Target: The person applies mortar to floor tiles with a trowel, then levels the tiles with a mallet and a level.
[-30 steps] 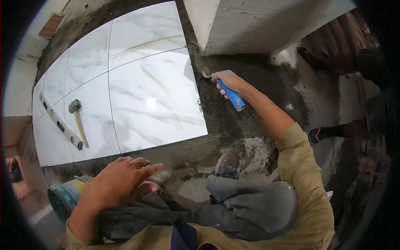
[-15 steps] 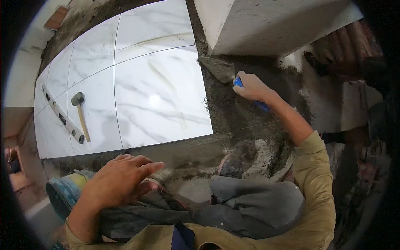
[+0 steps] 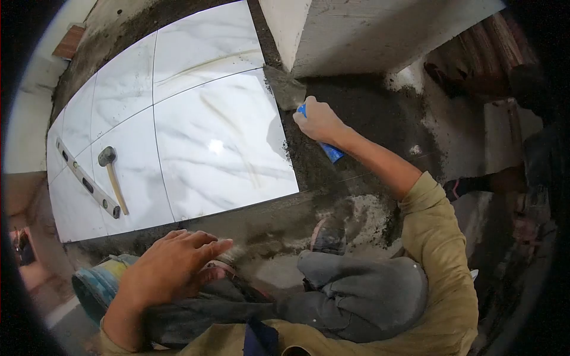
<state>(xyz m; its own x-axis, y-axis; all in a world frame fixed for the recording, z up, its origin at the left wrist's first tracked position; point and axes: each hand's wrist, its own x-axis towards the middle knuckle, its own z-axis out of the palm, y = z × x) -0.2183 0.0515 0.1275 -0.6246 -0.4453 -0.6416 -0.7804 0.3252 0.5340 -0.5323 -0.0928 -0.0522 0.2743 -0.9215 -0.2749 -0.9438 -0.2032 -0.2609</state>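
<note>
Clasping the trowel [image 3: 286,89] in curled fingers [image 3: 301,121] of the right hand [image 3: 322,122], slanted up-left toward the tile [image 3: 219,124], well apart from the empty, loosely outstretched left hand [image 3: 172,264].

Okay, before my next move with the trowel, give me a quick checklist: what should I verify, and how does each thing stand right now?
1. Trowel gripped: ok; the right hand is closed around its blue handle.
2. Left hand free: ok; it holds nothing visible.
3. Edge of the nearest large tile clean: not ok; dark crumbs cling along its right side.
4. Mallet and spirit level out of the trowel's way: ok; both lie on tiles well to the left.
5. Tiles level: cannot tell; the bubbles are too small to read.
</note>
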